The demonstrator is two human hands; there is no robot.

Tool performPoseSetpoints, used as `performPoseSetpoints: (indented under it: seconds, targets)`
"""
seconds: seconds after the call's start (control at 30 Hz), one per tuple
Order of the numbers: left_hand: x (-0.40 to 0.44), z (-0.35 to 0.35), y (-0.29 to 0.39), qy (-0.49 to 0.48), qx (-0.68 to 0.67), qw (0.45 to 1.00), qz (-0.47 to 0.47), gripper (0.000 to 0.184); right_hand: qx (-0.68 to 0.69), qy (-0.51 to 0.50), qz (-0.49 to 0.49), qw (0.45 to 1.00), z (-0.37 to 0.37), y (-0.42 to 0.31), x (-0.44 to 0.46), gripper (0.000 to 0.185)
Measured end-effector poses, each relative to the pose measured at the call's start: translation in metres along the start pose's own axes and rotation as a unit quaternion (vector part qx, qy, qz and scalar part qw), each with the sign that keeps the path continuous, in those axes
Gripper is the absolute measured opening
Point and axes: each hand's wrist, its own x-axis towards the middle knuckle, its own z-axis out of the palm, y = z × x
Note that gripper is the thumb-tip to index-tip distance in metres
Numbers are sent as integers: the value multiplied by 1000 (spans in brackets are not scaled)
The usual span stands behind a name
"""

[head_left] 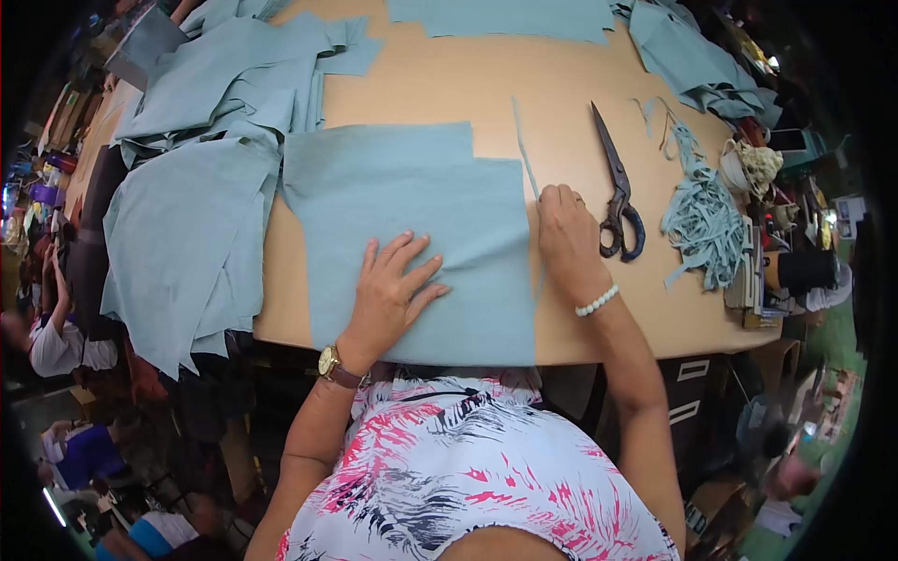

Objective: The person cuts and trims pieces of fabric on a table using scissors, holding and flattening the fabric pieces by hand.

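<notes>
A blue-green cut fabric piece [412,187] lies flat on the table in front of me, with a notch at its upper right corner. My left hand [400,279] rests on it, fingers spread. Just off the fabric's right edge, my right hand [568,234] is closed on a thin fabric strip [524,145]; the strip runs up the table from the fingers, and a bit of it shows below the hand. Dark-handled scissors [615,187] lie to the right of that hand, blades pointing up and closed.
Stacks of the same fabric [192,234] fill the left side, and more pieces [505,17] lie at the far edge. A tangled heap of strips [703,224] sits at the right, beside a white container [734,168]. Other people are around the room, including one person [61,341] at the left.
</notes>
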Motion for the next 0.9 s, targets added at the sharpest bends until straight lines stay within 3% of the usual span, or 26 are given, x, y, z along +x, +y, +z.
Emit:
performPoseSetpoints:
  seconds: [0.07,0.13,0.23,0.3,0.37,0.43,0.5,0.6,0.7,0.73,0.77,0.83,0.9]
  targets:
    - [-3,5,0,28,-16,999,20,25,-14,-31,-19,999,-2,17,6,9]
    - [-4,9,-1,59,-25,997,35,18,105,-74,98,987,-31,46,18,11]
    - [-2,7,1,93,-30,994,53,15,91,50,138,985,-74,125,30,19]
    - [0,8,1,104,-40,992,62,14,2,101,170,980,-115,176,28,22]
    - [0,8,2,113,-52,990,61,14,-110,118,213,964,-155,219,25,22]
    - [-1,6,4,118,-64,990,48,13,-122,172,233,949,-185,237,18,22]
    - [-3,4,5,108,-73,991,39,12,-107,163,261,946,-197,251,21,20]
    - [-2,5,4,115,-74,990,45,13,-121,143,215,958,-180,237,35,25]
    - [0,4,4,114,-66,990,55,14,-35,107,118,987,-111,234,70,28]
    - [1,4,5,112,-62,990,57,14,-199,68,-26,977,-85,232,84,28]
    - [1,4,6,110,-61,990,57,15,-283,-41,-61,956,-57,233,103,35]
    - [1,3,6,107,-60,991,58,15,-223,33,73,972,-16,189,117,46]
    - [2,3,7,103,-51,992,57,15,-214,12,103,971,5,179,129,52]
